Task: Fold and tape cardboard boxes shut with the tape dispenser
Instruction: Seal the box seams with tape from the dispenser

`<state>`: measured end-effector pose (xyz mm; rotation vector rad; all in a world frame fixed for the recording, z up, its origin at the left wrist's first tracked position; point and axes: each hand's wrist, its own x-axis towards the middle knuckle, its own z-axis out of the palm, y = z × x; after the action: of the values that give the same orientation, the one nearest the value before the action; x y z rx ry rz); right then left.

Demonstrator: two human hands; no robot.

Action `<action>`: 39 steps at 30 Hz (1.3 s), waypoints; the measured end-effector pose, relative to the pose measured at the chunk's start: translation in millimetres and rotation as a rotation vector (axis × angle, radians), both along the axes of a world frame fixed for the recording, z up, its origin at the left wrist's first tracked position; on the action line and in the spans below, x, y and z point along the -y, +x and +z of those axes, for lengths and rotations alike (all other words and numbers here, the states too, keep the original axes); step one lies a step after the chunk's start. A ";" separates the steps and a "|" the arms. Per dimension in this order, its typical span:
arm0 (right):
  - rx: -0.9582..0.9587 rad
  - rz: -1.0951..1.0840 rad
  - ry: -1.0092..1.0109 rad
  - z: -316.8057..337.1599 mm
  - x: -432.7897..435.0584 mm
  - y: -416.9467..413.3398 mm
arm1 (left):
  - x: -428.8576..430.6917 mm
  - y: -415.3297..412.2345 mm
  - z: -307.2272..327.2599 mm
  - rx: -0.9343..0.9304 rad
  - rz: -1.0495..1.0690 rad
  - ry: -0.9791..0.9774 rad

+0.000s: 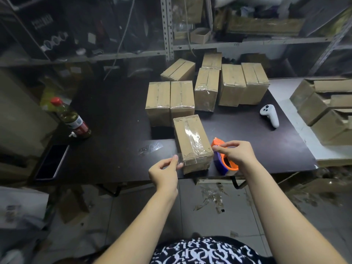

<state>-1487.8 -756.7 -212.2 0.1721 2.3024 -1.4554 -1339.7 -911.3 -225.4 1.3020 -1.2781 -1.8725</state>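
A small cardboard box [192, 141] lies near the front edge of the dark table [114, 115], with clear tape along its top seam. My left hand [165, 171] pinches the free end of a clear tape strip [179, 161] at the box's near left corner. My right hand [236, 152] grips the orange and blue tape dispenser [224, 164], which stands just right of the box. The strip runs across the box's near end between both hands.
Several taped boxes [169, 100] stand behind. Open untaped boxes [327, 111] sit at the right. A white controller [270, 115], a bottle [72, 119], a phone [51, 161] and a tape scrap [150, 147] lie on the table. Shelving rises at the back.
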 end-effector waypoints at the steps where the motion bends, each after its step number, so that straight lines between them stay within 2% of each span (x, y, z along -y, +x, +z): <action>1: 0.033 -0.005 0.000 -0.1 -0.9 -2.1 | -1.3 -1.1 -0.5 0.004 -0.005 0.010; 18: 0.286 0.044 -0.069 -29.5 -9.1 -15.9 | 3.1 -10.2 -13.4 0.119 -0.068 0.188; 23: 0.090 0.110 -0.065 -31.4 -4.6 -12.7 | 3.5 -13.6 -17.9 0.098 -0.068 0.358; 30: 0.061 0.128 -0.069 -35.5 -1.5 -6.1 | 1.5 -16.3 -21.2 0.076 -0.066 0.411; 34: -0.052 0.131 -0.132 -33.3 -2.2 -0.4 | -0.7 -18.6 -24.5 0.072 -0.067 0.459; 39: -0.099 0.162 -0.148 -38.3 -3.7 2.1 | 2.4 -20.2 -31.1 0.117 -0.234 0.439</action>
<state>-1485.8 -753.0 -250.5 -0.1286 2.2155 -1.5734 -1359.9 -913.6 -256.6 1.5538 -1.1561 -2.3701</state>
